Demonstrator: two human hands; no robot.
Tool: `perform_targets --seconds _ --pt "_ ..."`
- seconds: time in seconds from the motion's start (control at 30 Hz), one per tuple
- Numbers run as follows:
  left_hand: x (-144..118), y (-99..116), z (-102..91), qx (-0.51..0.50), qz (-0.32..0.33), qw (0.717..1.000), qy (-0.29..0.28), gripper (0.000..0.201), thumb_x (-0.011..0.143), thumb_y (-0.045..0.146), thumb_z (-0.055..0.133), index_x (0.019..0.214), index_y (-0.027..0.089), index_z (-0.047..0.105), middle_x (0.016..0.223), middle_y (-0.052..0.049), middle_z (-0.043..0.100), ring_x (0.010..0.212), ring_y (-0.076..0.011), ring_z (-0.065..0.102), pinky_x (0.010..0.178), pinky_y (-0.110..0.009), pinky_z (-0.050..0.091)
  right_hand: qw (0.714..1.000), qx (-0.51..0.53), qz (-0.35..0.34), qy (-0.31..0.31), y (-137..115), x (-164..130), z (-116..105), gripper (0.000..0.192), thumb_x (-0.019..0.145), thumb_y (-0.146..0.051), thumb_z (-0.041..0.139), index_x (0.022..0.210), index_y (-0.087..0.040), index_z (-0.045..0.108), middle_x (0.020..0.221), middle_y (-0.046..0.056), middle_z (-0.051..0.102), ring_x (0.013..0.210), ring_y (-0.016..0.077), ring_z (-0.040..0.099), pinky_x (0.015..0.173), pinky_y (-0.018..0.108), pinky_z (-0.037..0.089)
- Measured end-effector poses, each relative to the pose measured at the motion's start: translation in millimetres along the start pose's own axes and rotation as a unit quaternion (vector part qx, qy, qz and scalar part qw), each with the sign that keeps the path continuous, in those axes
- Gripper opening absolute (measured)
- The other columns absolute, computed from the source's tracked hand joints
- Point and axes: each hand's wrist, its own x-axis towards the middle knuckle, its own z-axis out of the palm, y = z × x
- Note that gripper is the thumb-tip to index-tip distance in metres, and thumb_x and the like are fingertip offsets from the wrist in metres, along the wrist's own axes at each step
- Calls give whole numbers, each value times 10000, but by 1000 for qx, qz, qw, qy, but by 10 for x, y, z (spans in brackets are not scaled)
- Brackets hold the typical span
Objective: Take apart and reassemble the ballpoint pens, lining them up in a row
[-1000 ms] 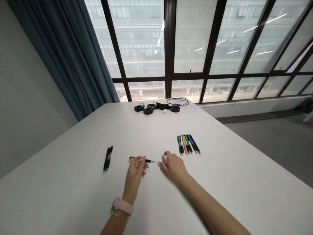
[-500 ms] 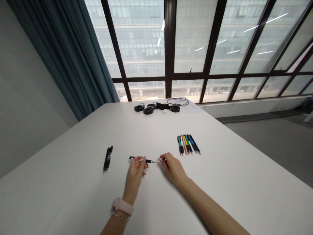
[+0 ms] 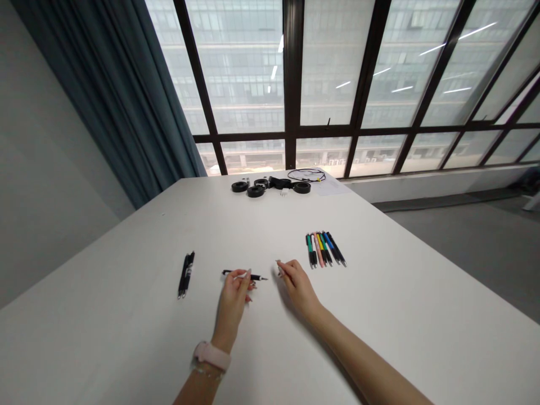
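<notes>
My left hand [image 3: 235, 292] pinches a black pen [image 3: 257, 277] level above the white table, its narrow point facing right. Fingers cover the pen's middle. Just right of that point, my right hand [image 3: 297, 284] has thumb and forefinger closed on a small silvery pen tip [image 3: 278, 261], mostly covered by the fingers. The pen and the tip are apart. Two black pens [image 3: 186, 275] lie side by side to the left of my left hand. Beyond my right hand, several coloured pens [image 3: 323, 250] lie in a row.
Black rolls of tape [image 3: 255, 192] and a coiled black cable [image 3: 307, 175] lie at the far end of the white table [image 3: 139, 337]. Near them is a small white object [image 3: 284, 192]. A blue curtain [image 3: 126, 84] and windows stand behind.
My right hand has shifted slightly up and to the right, away from the pen's point, with the small tip in its fingers. My left hand and its pen are nearly still.
</notes>
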Motion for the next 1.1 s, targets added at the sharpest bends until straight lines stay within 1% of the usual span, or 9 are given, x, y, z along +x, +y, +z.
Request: perform_targets --seconds 0.07,0.13,0.23,0.33,0.47,0.57,0.67,0.93,1.1 --pt "1 -3 -4 0 3 1000 -1 472 642 555 658 896 195 488 611 24 597 578 -146 592 413 -190 369 999 -31 -4 -18 -35 -11 -6 289 950 -220 391 1123 -198 622 858 48 564 788 158 574 748 279 465" --pt "4 -10 -7 1 6 1000 -3 473 646 552 658 902 193 488 611 23 598 582 -147 593 413 -189 369 997 -65 -3 -47 -71 -15 -18 280 962 -257 391 1020 -194 658 824 42 573 766 156 569 714 267 446" --pt "8 -20 -11 1 2 1000 -4 476 650 548 662 911 191 484 617 23 599 592 -146 596 409 -183 370 991 -99 9 -88 -107 -9 -38 265 942 -288 460 836 -200 687 765 26 601 709 145 572 649 247 412" --pt "8 -23 -12 -2 4 1000 -9 462 666 536 659 918 190 486 625 21 605 605 -144 604 412 -179 380 988 -110 30 -100 -113 -2 -46 263 923 -303 499 769 -201 687 723 18 632 659 141 575 601 241 384" --pt "5 -20 -7 -4 5 1000 -4 463 657 542 661 904 189 491 606 25 599 587 -146 605 406 -181 381 991 -101 49 -73 -86 -10 -37 278 928 -312 480 793 -191 691 721 28 639 672 156 586 623 255 397" --pt "6 -18 -2 -8 3 1000 -2 472 649 543 666 906 189 490 603 27 596 591 -146 606 404 -177 376 996 -70 37 -31 -61 -19 -28 253 933 -284 459 953 -182 690 797 46 617 743 165 592 683 264 429" --pt "10 -20 2 -12 5 1000 -4 473 648 542 666 905 188 487 600 26 596 585 -142 598 394 -172 366 999 -20 28 -1 -51 -16 -21 288 936 -264 429 1094 -178 655 850 58 588 769 165 585 696 267 449" --pt "20 -32 13 -10 4 1000 0 461 651 534 663 899 191 483 610 26 593 582 -139 592 387 -169 365 997 50 30 43 -63 0 -31 276 921 -291 446 1030 -191 679 855 66 588 785 174 575 700 281 455" --pt "25 -36 -1 -8 7 1000 -2 465 649 536 665 900 187 489 617 21 598 589 -141 598 388 -171 369 988 122 85 52 -62 1 -30 255 907 -366 472 946 -183 645 870 71 658 799 184 617 700 290 463"
